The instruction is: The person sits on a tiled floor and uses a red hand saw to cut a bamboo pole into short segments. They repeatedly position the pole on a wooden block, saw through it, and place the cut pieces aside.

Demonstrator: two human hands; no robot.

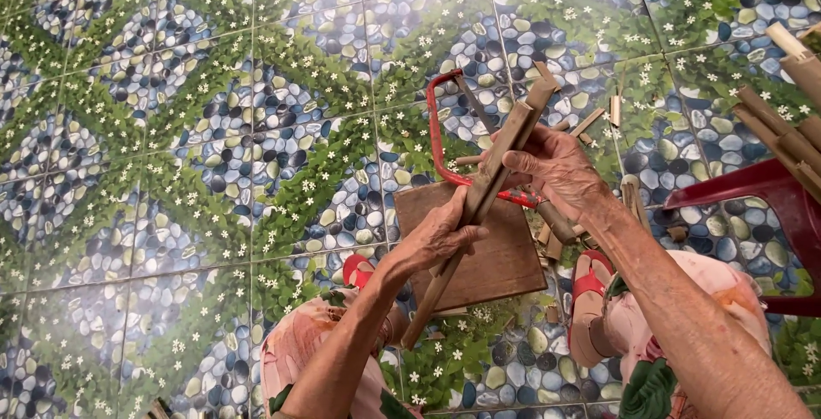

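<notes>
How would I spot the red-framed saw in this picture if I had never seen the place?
Start at the square brown wooden board lying on the pebble-and-flower patterned floor tiles. Just above it, the right hand and left hand hold long bamboo strips. The saw sits behind those strips: a thin, bent red metal frame, the only bright red loop among brown sticks.

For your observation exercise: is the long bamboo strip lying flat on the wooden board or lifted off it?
Lifted: both the left hand and right hand hold the bamboo strip slanted above the wooden board.

Two hands are showing above one wooden board (pixel 500 256), one red-framed saw (pixel 440 141) and two red sandals beside it.
</notes>
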